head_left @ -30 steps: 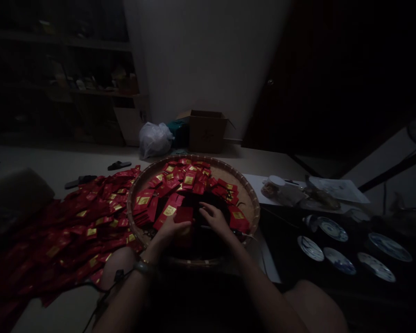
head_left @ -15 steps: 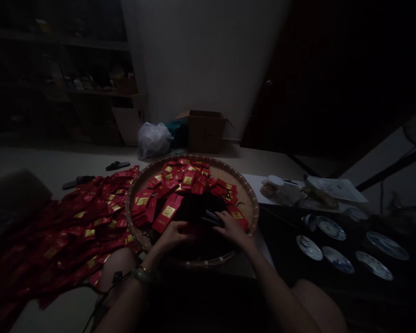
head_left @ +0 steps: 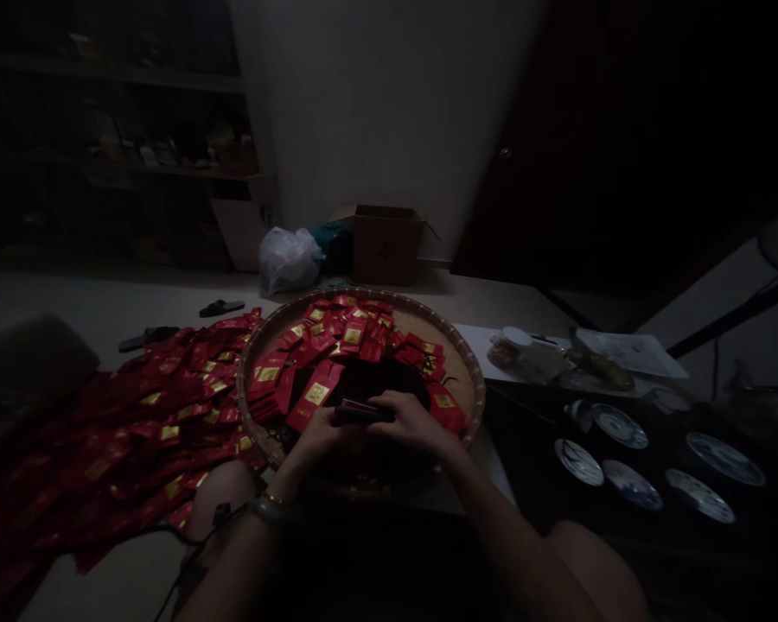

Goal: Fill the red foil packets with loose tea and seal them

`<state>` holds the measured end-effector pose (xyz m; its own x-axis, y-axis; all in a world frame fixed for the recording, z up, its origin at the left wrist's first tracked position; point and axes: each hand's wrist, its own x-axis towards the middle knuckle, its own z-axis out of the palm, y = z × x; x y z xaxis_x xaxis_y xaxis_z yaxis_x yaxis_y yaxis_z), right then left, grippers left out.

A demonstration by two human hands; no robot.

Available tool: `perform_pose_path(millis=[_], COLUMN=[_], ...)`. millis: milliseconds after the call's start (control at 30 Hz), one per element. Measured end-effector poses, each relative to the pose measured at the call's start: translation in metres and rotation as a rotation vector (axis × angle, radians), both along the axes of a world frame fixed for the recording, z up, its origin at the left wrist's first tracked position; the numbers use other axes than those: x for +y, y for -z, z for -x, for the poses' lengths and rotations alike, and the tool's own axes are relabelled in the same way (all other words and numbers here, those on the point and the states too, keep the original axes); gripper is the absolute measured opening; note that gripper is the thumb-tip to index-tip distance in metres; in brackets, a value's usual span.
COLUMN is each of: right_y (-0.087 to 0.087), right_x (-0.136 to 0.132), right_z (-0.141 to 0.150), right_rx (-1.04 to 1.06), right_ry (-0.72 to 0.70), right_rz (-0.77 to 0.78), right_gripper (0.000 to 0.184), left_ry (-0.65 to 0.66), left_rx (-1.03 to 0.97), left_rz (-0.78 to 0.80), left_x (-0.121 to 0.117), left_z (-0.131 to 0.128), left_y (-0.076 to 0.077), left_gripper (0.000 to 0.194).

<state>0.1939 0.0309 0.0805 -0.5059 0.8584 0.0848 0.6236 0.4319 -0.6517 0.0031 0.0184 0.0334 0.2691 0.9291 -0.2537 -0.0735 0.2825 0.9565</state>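
Note:
A round woven bamboo tray (head_left: 465,373) sits in front of me, holding several red packets with gold labels (head_left: 353,333) and a dark heap (head_left: 379,380) in its middle. My left hand (head_left: 321,429) and my right hand (head_left: 413,422) meet over the tray's near side. Both are closed on a small dark red packet (head_left: 361,412) held flat between them. A bracelet circles my left wrist.
A big spread of red packets (head_left: 136,423) covers the floor to the left. Blue-and-white dishes (head_left: 628,462) lie at the right, a jar and papers (head_left: 538,354) behind them. A cardboard box (head_left: 385,244), a plastic bag (head_left: 290,257) and sandals (head_left: 222,307) are farther back.
My right hand moved from the dark heap toward the left hand. Both hands now grip one packet together, lifted slightly above the tray.

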Motion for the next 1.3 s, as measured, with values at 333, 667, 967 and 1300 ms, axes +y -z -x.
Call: perform_pose_path(millis=[333,667,967,1300], right_y=[0.002,-0.001,0.005,0.0], right_x=[0.003,0.007,0.006,0.005], right_z=[0.008,-0.007,0.002,0.002], right_rx=[-0.056,-0.009,0.031,0.043], right_ry=[0.102,0.089,0.084,0.053], right_rz=[-0.057,0.018,-0.02,-0.016], right_gripper=[0.027,0.042,0.026,0.025], left_ry=[0.078,0.007,0.021,0.03], left_rx=[0.012,0.008,-0.015,0.002], left_rz=[-0.08,-0.013,-0.001,-0.014], left_x=[0.003,0.001,0.001,-0.002], left_z=[0.001,-0.001,-0.001,-0.003], left_y=[0.012,0.008,0.007,0.004], left_gripper=[0.048,0.04,0.041,0.041])
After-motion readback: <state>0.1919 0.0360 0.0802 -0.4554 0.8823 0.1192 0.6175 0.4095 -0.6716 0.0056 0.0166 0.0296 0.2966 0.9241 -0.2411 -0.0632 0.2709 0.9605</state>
